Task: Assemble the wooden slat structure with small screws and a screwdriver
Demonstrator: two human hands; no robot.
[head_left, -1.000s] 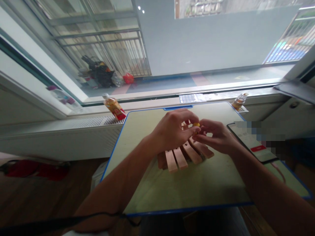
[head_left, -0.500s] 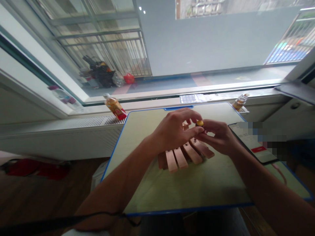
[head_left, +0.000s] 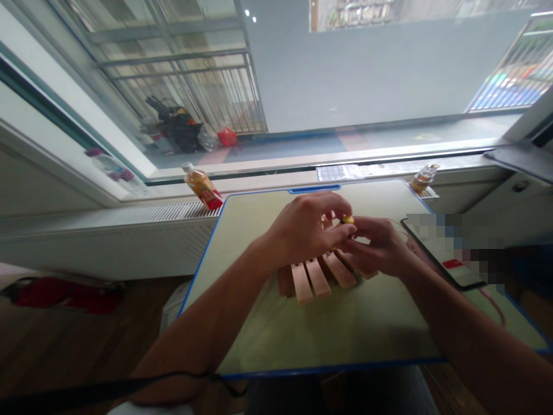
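Note:
My left hand (head_left: 309,227) reaches over a wooden piece with several pale flat bars (head_left: 317,278), its thumb and fingers curled around a small yellow-and-black knob (head_left: 348,219). The knob resembles the end of a screwdriver handle, but the rest of it is hidden. From the other side, my right hand (head_left: 380,245) meets the left one with its fingers pinched together just below the knob. What lies between those right fingertips is too covered to make out. Small dark dots show on the bars near their upper ends. The far part of the wooden piece sits behind my hands.
The wooden piece lies on a pale table with a blue rim (head_left: 319,369). A dark-edged tablet-like panel (head_left: 436,253), partly blurred, is at the right. A juice bottle (head_left: 203,187) stands left of the table, a second bottle (head_left: 424,178) beyond its far right corner. A window is ahead.
The yellow knob has shifted slightly left and down between my fingers. My right hand has moved a little left and lower; the left hand and the wooden piece stay nearly still.

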